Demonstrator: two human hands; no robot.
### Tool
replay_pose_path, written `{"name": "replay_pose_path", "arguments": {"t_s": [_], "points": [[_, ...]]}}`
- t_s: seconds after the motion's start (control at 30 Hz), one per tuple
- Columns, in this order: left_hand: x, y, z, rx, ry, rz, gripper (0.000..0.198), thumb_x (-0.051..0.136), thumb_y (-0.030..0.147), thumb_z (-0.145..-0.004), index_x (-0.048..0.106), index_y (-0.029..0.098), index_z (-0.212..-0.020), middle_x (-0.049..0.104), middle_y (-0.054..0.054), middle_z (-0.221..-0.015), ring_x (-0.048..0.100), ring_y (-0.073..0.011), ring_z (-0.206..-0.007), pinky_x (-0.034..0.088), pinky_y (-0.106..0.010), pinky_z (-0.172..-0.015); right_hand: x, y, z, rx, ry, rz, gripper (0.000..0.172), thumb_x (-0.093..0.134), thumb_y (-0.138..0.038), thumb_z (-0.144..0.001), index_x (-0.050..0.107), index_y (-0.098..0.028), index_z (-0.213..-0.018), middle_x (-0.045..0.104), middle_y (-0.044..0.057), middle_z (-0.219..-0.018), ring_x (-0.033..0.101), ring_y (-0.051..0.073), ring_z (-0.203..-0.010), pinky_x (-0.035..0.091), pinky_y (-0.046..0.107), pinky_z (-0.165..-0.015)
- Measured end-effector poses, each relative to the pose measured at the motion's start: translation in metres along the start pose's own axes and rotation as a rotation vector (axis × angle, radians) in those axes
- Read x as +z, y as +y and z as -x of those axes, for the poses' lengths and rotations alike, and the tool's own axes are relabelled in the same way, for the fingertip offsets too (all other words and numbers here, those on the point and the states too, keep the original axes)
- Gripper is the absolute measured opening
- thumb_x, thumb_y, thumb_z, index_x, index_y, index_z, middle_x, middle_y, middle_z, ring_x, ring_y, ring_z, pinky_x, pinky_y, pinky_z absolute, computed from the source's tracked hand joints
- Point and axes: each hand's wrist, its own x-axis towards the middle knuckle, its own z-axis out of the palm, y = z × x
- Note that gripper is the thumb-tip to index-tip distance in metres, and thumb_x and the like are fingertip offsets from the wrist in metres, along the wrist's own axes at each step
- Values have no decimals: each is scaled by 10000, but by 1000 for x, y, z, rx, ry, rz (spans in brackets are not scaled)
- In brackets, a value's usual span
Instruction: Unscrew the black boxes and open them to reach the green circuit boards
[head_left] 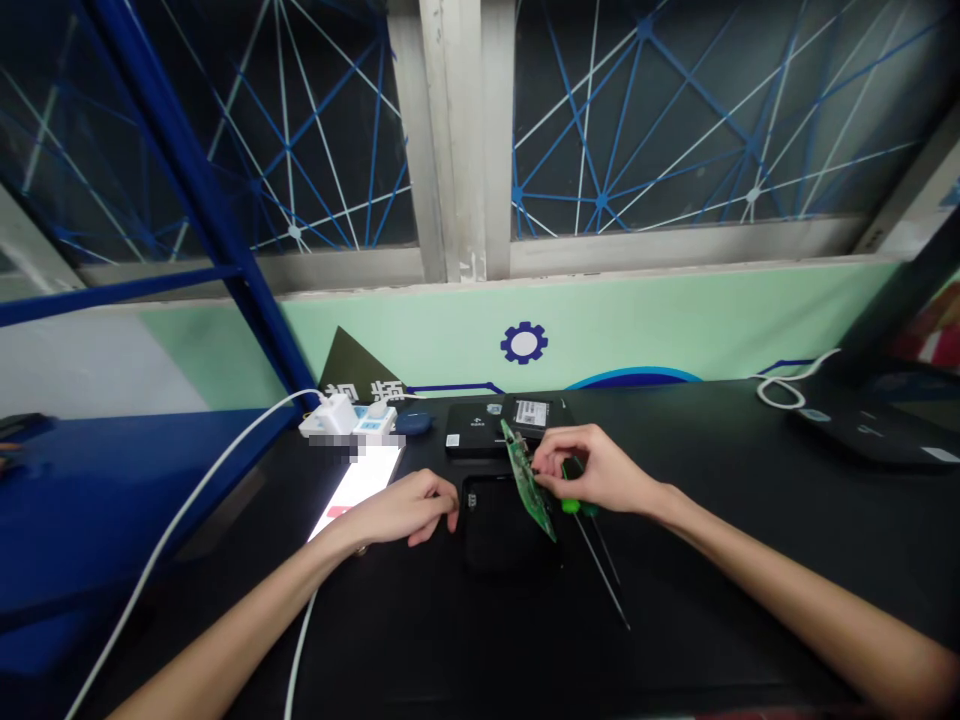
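Observation:
Held up on its edge above the table is a green circuit board (527,482), its right side pinched by the fingers of my right hand (581,465). Below it lies a black plastic case (499,535), partly hidden by the board. My left hand (421,505) rests beside the case's left edge with loosely curled fingers, thumb apart and nothing visible in them. I cannot tell whether a fingertip touches the case. Two screwdrivers (596,560) with green handles lie under and beside my right hand, shafts pointing toward me.
Behind the case sit black boxes (474,428) with labels. A lit phone (364,480) lies by my left forearm, near a white power strip (367,418) and a dark blue small case (413,424). White cables (202,480) run at left. A black device (870,430) stands far right.

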Motion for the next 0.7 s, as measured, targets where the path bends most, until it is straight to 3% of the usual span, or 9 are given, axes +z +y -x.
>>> {"name": "replay_pose_path", "arguments": {"t_s": [0.27,0.57,0.7], "points": [[1,3,1,-33,-43,55,351,437,399,-917,646,167,-757,414,71,-389,344,-105,-408,305,-210,-505,-8,0,-1,35,175,-101,193,735,-334,-781,688,-152,-827,648,40,-774,571,130,-631,525,278,-624],[4,7,0,-35,-22,54,349,443,361,-911,659,162,-724,461,60,-385,385,-103,-421,328,-206,-537,-10,1,-1,28,302,-278,201,798,-314,-734,692,-165,-818,636,26,-776,567,123,-633,500,250,-599],[5,7,0,-55,-9,66,353,442,355,-909,653,159,-705,463,56,-378,390,-101,-416,332,-207,-540,-12,5,-2,35,352,-328,230,813,-345,-726,697,-174,-826,579,-15,-644,524,114,-565,491,252,-580]]}}
